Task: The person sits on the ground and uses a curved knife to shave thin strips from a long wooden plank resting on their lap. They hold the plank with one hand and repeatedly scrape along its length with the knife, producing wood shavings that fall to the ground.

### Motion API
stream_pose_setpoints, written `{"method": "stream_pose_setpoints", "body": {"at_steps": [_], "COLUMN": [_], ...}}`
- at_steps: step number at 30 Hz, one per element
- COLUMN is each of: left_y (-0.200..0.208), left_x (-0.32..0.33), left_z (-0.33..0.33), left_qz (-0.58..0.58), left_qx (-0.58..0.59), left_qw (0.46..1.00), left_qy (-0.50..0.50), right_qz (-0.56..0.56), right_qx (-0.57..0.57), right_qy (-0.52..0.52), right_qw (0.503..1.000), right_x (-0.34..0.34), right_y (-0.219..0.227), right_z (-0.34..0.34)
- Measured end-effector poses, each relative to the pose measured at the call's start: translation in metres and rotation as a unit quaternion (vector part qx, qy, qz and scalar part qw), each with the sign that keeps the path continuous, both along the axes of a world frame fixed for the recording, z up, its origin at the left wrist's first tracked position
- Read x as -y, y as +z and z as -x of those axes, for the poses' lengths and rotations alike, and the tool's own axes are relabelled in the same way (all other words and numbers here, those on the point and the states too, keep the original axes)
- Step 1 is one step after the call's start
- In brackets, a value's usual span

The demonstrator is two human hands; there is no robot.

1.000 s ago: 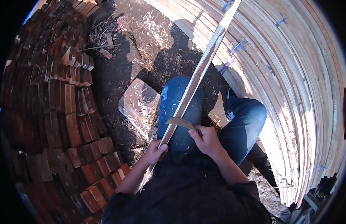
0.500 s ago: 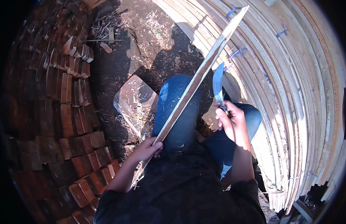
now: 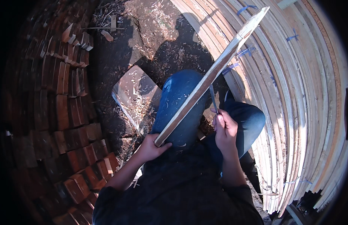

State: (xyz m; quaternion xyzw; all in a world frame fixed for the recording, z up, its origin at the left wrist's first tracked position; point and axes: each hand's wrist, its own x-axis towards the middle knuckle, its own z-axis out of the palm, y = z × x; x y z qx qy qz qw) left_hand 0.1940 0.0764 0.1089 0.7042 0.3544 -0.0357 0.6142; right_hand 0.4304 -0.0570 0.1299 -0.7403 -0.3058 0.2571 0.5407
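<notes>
My left hand (image 3: 151, 148) is closed round the near end of a long wooden strip (image 3: 196, 92). The strip slants up and to the right across my blue-jeaned thigh. It has a dark brown face and pale, freshly cut wood along its edges and far end. In my right hand (image 3: 225, 126) is a knife (image 3: 213, 96), its handle mostly hidden by my fingers. The blade points up, seen nearly edge-on, with its tip close to the strip's right edge. Whether the blade touches the wood I cannot tell.
Stacked reddish-brown wood blocks (image 3: 75, 109) line the left. Long pale strips (image 3: 282, 93), bundled with blue ties (image 3: 245, 51), fill the right. A flat square slab (image 3: 138, 92) strewn with shavings lies left of my knee. More shavings cover the dark ground (image 3: 159, 26).
The strip's far end has shifted right, and my left hand now sits at its near end. My right hand has moved slightly left and down, turning the blade edge-on beside the strip.
</notes>
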Motion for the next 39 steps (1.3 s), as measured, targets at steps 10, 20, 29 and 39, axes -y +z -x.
{"method": "stream_pose_setpoints", "body": {"at_steps": [10,20,29,39], "left_y": [0.001,-0.003,0.004,0.007], "left_x": [0.005,0.004,0.003,0.005], "left_z": [-0.033,-0.034,-0.039,-0.04], "left_qz": [0.007,-0.005,0.012,-0.005], "left_qx": [0.006,-0.005,-0.025,-0.039], "left_qw": [0.999,0.999,0.999,0.998], "left_qy": [0.034,0.042,0.046,0.048], "right_qz": [0.053,0.1,0.133,0.112], "right_qx": [0.293,0.362,0.35,0.446], "right_qy": [0.041,0.032,0.042,-0.001], "right_qw": [0.954,0.926,0.926,0.888], "right_x": [-0.009,-0.014,-0.014,-0.018], "right_y": [0.004,0.01,0.008,-0.005], "right_z": [0.001,-0.008,-0.009,-0.024]}}
